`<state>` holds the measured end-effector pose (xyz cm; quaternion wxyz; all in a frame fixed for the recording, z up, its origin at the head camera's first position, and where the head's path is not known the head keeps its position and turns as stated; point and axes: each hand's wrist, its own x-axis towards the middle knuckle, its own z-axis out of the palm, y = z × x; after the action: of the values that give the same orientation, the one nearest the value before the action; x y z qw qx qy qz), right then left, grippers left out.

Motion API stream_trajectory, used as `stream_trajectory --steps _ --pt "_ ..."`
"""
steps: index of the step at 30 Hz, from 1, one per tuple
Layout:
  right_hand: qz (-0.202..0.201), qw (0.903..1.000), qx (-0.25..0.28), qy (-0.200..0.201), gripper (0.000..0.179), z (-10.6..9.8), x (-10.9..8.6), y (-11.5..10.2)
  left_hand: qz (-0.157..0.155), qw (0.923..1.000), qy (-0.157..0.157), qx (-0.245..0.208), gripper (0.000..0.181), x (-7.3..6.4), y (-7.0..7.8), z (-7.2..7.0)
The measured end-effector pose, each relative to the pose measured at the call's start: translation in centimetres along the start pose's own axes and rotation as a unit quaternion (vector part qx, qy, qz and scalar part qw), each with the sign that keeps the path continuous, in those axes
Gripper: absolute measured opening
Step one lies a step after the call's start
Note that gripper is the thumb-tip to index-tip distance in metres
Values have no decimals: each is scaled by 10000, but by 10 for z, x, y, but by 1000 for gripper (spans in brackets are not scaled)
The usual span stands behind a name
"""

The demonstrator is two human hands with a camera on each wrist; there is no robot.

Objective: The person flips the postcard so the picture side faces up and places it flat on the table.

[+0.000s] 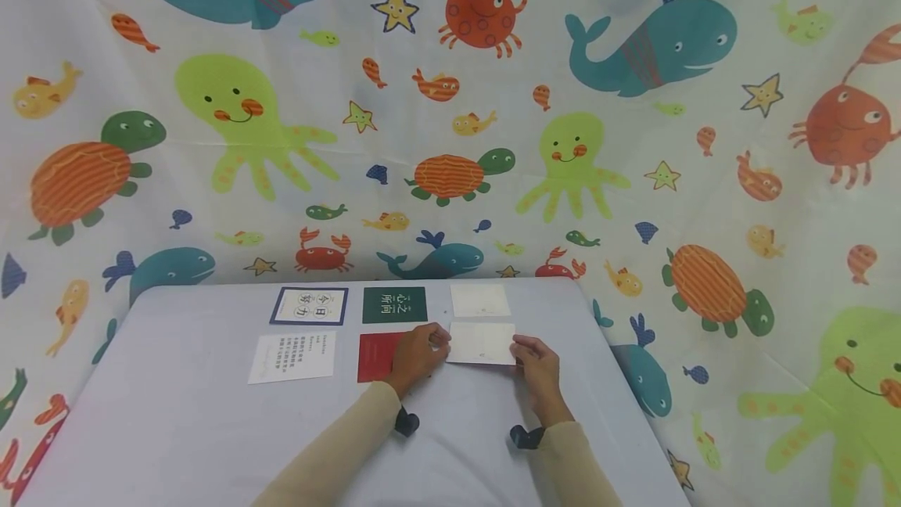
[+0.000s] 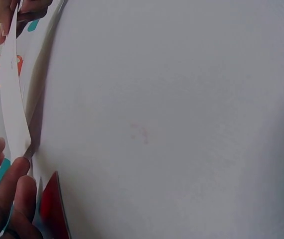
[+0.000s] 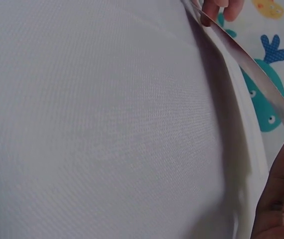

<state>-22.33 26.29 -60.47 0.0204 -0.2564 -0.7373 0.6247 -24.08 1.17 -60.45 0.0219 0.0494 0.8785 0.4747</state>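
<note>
Both hands hold a white card (image 1: 482, 343) by its two short ends, close over the table in the head view. My left hand (image 1: 418, 356) pinches its left end between thumb and fingers, and my right hand (image 1: 540, 372) pinches the right end. Seen from the left wrist, the card (image 2: 15, 94) is nearly edge-on and slightly bowed. From the right wrist, the card's underside (image 3: 261, 79) shows as a thin curved strip. A red card (image 1: 378, 357) lies under the left hand, partly hidden by it. Just beyond the held card lies another white card (image 1: 480, 300).
On the white-covered table (image 1: 190, 421), a green card (image 1: 394, 305) and a blue-bordered card (image 1: 310, 306) lie in the far row. Nearer and left is a white card with printed text (image 1: 292, 357). A curtain with sea animals (image 1: 450, 100) hangs behind the table.
</note>
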Motion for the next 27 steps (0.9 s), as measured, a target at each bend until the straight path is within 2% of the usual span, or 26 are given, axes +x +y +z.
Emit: stream_trajectory --steps 5,13,21,27 --pt "51 9999 109 -82 25 -1 -1 -3 -5 10000 10 -20 18 -1 1 -1" --pt "147 9997 106 -165 26 -2 -3 -2 -217 9998 -1 -5 18 0 1 -3" --pt "183 9991 208 -317 29 -4 -2 0 -80 9999 47 -93 13 -4 7 -7" --pt "250 9988 210 -354 28 -5 -1 0 -56 9999 112 -91 14 -5 4 -6"
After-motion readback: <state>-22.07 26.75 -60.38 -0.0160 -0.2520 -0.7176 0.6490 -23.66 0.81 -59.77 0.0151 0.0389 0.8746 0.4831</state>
